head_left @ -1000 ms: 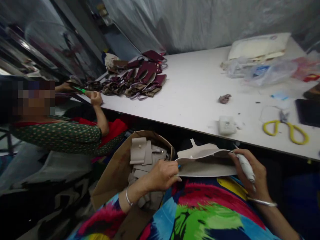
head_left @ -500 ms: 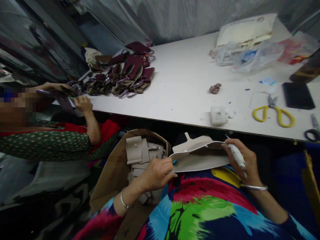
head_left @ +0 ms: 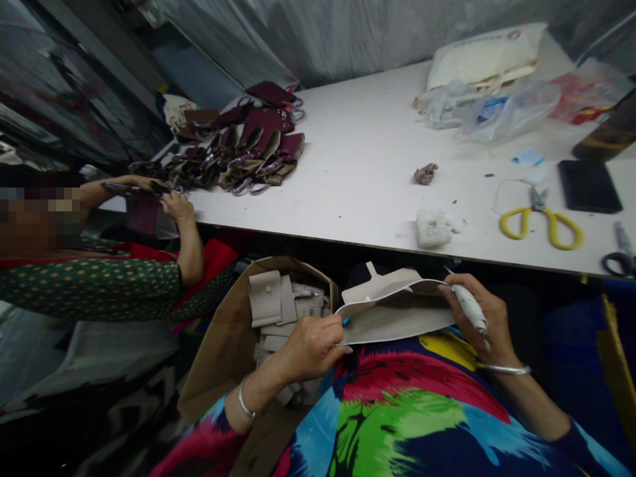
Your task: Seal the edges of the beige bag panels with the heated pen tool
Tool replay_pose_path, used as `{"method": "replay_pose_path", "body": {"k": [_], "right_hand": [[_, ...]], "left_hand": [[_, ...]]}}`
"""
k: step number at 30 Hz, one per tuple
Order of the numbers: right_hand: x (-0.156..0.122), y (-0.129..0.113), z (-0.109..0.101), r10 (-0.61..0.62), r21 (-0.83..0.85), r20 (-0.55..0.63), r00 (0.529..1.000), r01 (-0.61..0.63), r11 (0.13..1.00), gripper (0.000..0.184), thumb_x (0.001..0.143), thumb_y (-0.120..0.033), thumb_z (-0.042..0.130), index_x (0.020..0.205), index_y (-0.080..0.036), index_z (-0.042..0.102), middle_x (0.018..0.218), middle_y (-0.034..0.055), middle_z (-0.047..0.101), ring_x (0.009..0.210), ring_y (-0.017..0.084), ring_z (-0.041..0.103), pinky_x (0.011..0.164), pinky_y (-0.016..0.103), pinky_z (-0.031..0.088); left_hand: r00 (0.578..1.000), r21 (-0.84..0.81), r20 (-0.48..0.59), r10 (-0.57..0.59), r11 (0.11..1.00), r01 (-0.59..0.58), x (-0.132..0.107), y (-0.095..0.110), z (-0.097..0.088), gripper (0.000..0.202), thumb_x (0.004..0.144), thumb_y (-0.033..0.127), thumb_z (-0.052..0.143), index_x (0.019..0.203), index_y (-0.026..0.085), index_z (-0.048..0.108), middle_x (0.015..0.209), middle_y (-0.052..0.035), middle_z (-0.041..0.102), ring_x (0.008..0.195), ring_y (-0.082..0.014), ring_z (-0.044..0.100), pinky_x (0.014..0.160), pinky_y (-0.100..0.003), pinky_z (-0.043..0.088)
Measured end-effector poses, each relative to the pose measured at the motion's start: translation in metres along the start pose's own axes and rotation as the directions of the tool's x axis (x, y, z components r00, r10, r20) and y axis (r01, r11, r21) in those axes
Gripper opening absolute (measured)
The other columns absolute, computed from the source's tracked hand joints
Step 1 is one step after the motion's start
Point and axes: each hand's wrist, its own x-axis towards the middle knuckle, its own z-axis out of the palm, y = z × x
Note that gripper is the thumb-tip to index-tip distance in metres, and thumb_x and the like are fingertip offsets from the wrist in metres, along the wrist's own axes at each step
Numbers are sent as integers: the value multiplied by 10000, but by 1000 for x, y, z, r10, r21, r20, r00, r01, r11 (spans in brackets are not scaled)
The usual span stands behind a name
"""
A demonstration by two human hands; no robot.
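A beige leather pouch piece [head_left: 392, 315] lies across my lap, below the table edge. My left hand [head_left: 313, 344] pinches its left end, fingers closed, with a small blue thing showing at the fingertips. My right hand [head_left: 479, 311] grips its right end and also holds a slim white pen-like tool [head_left: 470, 308]. Beside my left arm stands an open cardboard box [head_left: 223, 344] filled with several beige pouch pieces [head_left: 278, 305].
The white table [head_left: 368, 179] carries yellow scissors [head_left: 541, 218], a black phone [head_left: 589, 187], a white block [head_left: 433, 228], plastic bags [head_left: 501, 109] and a pile of maroon pouches [head_left: 248, 149]. A person at the left handles a maroon piece [head_left: 144, 212].
The view has swung slightly right and down. My hands keep the same hold on the beige piece. The person at the left has lowered a maroon piece toward the table edge.
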Motion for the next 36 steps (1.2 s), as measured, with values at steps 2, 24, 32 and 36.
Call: {"method": "replay_pose_path", "body": {"k": [2, 24, 32, 36], "right_hand": [[0, 1, 0, -12, 0, -4, 1000, 12, 1000, 394, 971, -596, 630, 915, -213, 704, 730, 24, 676, 567, 176, 612, 538, 273, 461], [-3, 6, 3, 11, 25, -10, 1000, -10, 1000, 323, 963, -532, 662, 950, -213, 710, 786, 22, 692, 614, 177, 621, 583, 268, 467], [-3, 7, 2, 3, 35, -4, 1000, -3, 999, 302, 962, -513, 662, 950, -215, 708, 763, 17, 677, 580, 172, 598, 572, 272, 465], [-3, 8, 3, 14, 36, -4, 1000, -14, 999, 311, 954, -520, 669, 949, -212, 716, 763, 20, 676, 579, 172, 592, 565, 271, 460]], "left_hand": [[1000, 4, -8, 6, 1000, -6, 0, 0, 0, 468, 1096, 428, 419, 700, 192, 497, 705, -3, 523, 616, -145, 507, 538, -302, 291], [1000, 12, -2, -2, 1000, 2, -2, -3, 5, 440, 1087, 408, 455, 706, 190, 487, 714, -3, 519, 624, -146, 522, 550, -302, 286], [1000, 17, 0, 0, 1000, 0, -1, -2, 4, 444, 1085, 412, 455, 702, 190, 494, 710, -6, 513, 618, -148, 515, 546, -301, 291], [1000, 17, -1, 2, 1000, -2, -1, -3, 5, 437, 1081, 409, 467, 702, 192, 493, 708, -6, 515, 618, -149, 514, 547, -300, 295]]}}
